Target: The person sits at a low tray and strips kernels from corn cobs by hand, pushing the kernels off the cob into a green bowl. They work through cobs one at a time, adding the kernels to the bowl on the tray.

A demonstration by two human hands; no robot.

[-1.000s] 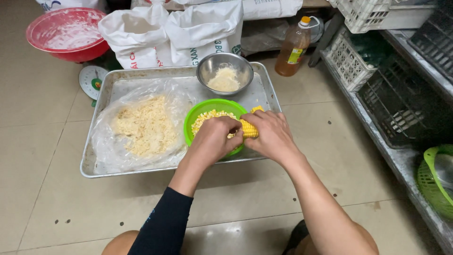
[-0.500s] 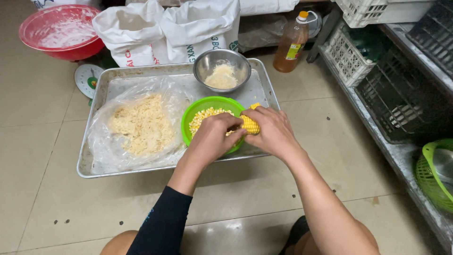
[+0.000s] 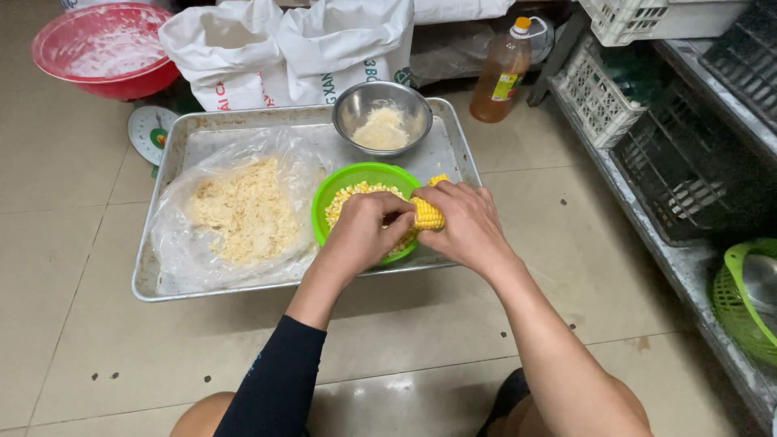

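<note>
Both my hands hold a yellow corn cob [image 3: 428,214] over a green bowl [image 3: 354,178] that holds loose corn kernels. My right hand [image 3: 463,224] grips the cob's right part. My left hand [image 3: 367,229] presses on the cob's left end, fingers curled over the kernels. The green bowl sits on a large metal tray [image 3: 174,154] on the tiled floor. A clear plastic sheet with a pile of pale shredded food [image 3: 241,212] lies on the tray's left half. A steel bowl [image 3: 382,114] with more pale shreds stands at the tray's far side.
A red basin [image 3: 104,50] and white sacks [image 3: 283,44] stand behind the tray, with a small scale [image 3: 150,129] at its left corner. A bottle of amber liquid [image 3: 504,71] stands to the right. White and dark crates [image 3: 688,154] and a green basket [image 3: 749,299] line the right side.
Both hands stay on the cob over the green bowl, shifting only slightly. The camera view has drifted a little.
</note>
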